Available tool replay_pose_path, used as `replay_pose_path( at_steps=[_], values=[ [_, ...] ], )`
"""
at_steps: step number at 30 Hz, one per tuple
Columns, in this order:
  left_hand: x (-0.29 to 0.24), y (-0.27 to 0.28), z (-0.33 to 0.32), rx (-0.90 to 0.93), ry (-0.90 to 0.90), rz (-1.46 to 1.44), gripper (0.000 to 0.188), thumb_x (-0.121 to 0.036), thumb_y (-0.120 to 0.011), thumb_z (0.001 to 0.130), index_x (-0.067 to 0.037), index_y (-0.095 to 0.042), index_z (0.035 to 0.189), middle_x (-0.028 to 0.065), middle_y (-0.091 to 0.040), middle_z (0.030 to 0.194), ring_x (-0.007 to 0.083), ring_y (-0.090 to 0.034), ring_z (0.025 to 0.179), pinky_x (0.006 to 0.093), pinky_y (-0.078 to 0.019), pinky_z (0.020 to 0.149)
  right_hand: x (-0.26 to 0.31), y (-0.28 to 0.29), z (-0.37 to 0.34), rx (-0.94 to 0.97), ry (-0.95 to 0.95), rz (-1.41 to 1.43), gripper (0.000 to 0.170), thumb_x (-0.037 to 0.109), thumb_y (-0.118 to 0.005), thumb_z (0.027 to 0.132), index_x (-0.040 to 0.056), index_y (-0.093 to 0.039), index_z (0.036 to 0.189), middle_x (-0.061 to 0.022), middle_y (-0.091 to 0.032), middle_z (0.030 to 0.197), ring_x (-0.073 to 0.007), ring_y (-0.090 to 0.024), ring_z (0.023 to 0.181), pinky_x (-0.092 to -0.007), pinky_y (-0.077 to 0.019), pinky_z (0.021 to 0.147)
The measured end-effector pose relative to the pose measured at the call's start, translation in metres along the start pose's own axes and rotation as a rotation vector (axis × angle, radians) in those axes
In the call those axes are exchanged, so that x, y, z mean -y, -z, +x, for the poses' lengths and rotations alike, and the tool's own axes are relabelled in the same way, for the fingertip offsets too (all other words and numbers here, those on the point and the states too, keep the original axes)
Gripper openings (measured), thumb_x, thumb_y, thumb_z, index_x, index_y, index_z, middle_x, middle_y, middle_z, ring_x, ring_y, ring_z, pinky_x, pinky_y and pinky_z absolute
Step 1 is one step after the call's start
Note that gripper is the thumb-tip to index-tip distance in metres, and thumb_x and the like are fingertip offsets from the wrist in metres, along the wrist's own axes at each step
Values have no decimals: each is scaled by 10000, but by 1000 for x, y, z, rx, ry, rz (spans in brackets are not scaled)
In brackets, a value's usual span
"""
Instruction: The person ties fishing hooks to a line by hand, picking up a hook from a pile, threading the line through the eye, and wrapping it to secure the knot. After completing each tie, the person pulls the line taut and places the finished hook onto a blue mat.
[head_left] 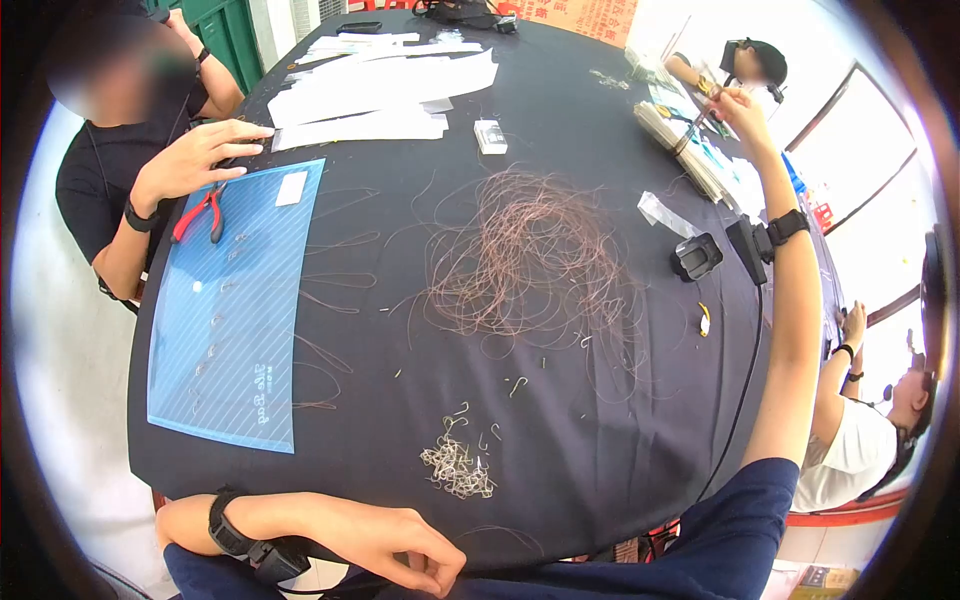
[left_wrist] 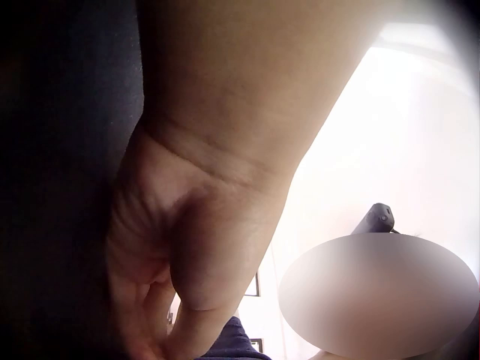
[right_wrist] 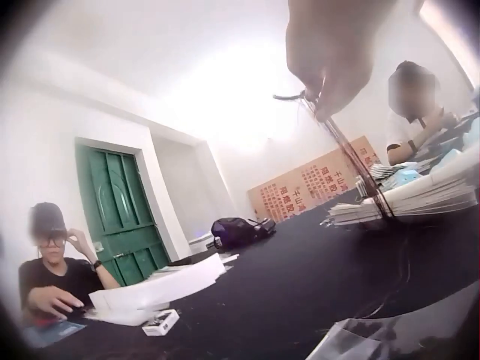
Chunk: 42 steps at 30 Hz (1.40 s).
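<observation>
My right hand (head_left: 742,112) is raised at the right, pinching a bundle of thin dark reddish-brown line (right_wrist: 346,142) by its end. The bundle runs down across a stack of pale cards or papers (right_wrist: 420,199). At the near edge my left hand (head_left: 400,545) has curled fingers, the thumb close to the fingertips; I cannot tell whether they hold anything. A thin strand (head_left: 500,532) lies beside it. Small metal fish hooks (head_left: 458,470) are heaped beyond that hand. A loose tangle of reddish-brown line (head_left: 535,255) spreads over the middle of the dark table (head_left: 400,430).
A blue file bag (head_left: 235,330) at the left bears hooks with looped lines and red-handled pliers (head_left: 205,212). White paper strips (head_left: 380,90), a small white box (head_left: 490,137) and a black square object (head_left: 698,257) lie around. Other people sit at left and right.
</observation>
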<state>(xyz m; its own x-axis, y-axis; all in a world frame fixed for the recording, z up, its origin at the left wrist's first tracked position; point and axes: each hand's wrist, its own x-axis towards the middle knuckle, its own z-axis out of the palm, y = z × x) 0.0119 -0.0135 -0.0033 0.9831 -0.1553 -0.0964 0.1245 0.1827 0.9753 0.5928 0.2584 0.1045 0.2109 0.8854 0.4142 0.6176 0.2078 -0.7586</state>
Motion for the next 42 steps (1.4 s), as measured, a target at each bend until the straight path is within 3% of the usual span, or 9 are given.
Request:
replay_pose_path(
  at_steps=[4, 8, 11, 15, 20, 22, 23, 33, 42],
  values=[
    [-1, 0, 0, 7, 18, 2, 71, -45, -606, 859, 10, -631, 895, 91, -654, 812, 158, -630, 721, 271, -497, 633, 26, 16, 6, -41, 12, 139, 238, 159, -529, 951, -31, -562, 1090, -113, -649, 1037, -172, -634, 947, -300, -511, 875],
    [-2, -1, 0, 7, 29, -3, 67, -38, -604, 857, 10, -633, 895, 91, -653, 811, 158, -629, 719, 271, -497, 632, 53, 30, 10, -233, 155, 199, 247, 141, -531, 947, -56, -566, 1092, -150, -640, 1071, -189, -635, 961, -284, -518, 862],
    [-2, 0, 0, 2, 35, 10, 70, -48, -606, 858, 9, -629, 892, 91, -662, 815, 159, -638, 723, 272, -498, 632, 80, 47, 21, -215, 181, 199, 261, 141, -520, 951, -70, -577, 1095, -146, -645, 1079, -182, -632, 966, -279, -501, 890],
    [24, -3, 0, 74, 6, -94, 68, -58, -551, 902, 8, -559, 916, 72, -646, 869, 140, -625, 752, 277, -506, 688, 114, 54, 15, -351, 316, 236, 281, 147, -511, 954, -79, -582, 1105, -153, -641, 1115, -199, -621, 1025, -266, -464, 946],
    [24, -3, 0, 70, -15, -66, 71, -62, -553, 906, 3, -564, 931, 70, -646, 875, 133, -634, 780, 273, -506, 699, 143, 111, 25, -500, 533, 279, 338, 132, -498, 954, -118, -519, 1180, -185, -620, 1153, -237, -586, 1114, -309, -440, 1002],
    [22, -3, 0, 71, -14, -59, 72, -65, -553, 908, 2, -564, 932, 70, -644, 877, 133, -636, 787, 272, -506, 705, 157, 143, 21, -456, 535, 137, 356, 115, -500, 948, -140, -491, 1196, -203, -600, 1181, -246, -565, 1147, -311, -439, 1011],
    [22, -3, 0, 69, -16, -60, 72, -66, -553, 910, 2, -565, 932, 69, -643, 878, 134, -637, 790, 272, -506, 708, 162, 153, 12, -497, 470, 56, 372, 164, -481, 961, -100, -499, 1223, -184, -601, 1187, -216, -574, 1129, -292, -450, 982],
    [19, -2, 0, 71, 16, -27, 87, -99, -558, 923, -15, -577, 931, 46, -638, 900, 126, -634, 794, 259, -511, 718, 131, 291, -101, -524, 94, -598, 403, 217, -436, 970, -79, -503, 1235, -157, -617, 1137, -189, -582, 1058, -256, -443, 920],
    [15, 2, 2, 132, 98, -49, 110, -84, -581, 905, -43, -623, 998, 38, -644, 1015, 158, -625, 890, 277, -520, 759, 98, 308, -147, -446, -115, -834, 436, 265, -396, 978, -61, -507, 1246, -133, -631, 1092, -165, -588, 994, -224, -436, 865]
  ],
)
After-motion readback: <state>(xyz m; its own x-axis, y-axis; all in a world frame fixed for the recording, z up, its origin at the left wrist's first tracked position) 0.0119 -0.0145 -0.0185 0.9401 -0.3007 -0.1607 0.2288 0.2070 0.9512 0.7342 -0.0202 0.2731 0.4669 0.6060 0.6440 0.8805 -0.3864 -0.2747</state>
